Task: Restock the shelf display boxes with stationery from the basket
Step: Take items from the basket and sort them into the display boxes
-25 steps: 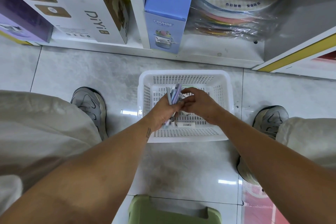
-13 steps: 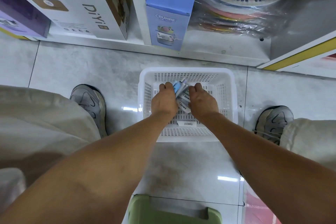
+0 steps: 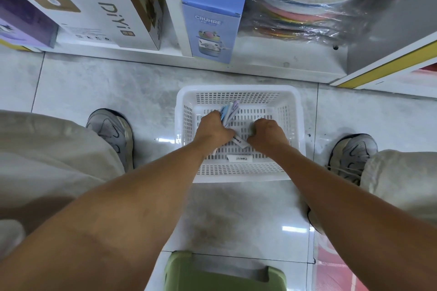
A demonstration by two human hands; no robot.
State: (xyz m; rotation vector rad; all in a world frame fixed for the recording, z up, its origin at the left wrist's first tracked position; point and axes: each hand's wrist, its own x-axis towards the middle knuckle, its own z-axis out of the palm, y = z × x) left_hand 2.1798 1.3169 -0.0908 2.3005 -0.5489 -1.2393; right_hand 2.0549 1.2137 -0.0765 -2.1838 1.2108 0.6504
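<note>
Grey floor tiles; left hand (image 3: 214,129) grips pastel pens (image 3: 227,111) in white basket (image 3: 298,111), right hand (image 3: 267,133) fisted, contents unclear.

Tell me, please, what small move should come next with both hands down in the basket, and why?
Probably lift the left hand clear of the white basket. Its grip already holds a bundle of pens, tips fanned upward. The right hand is curled low on the basket floor; whether it holds anything cannot be told, so it may finish gathering first.
</note>
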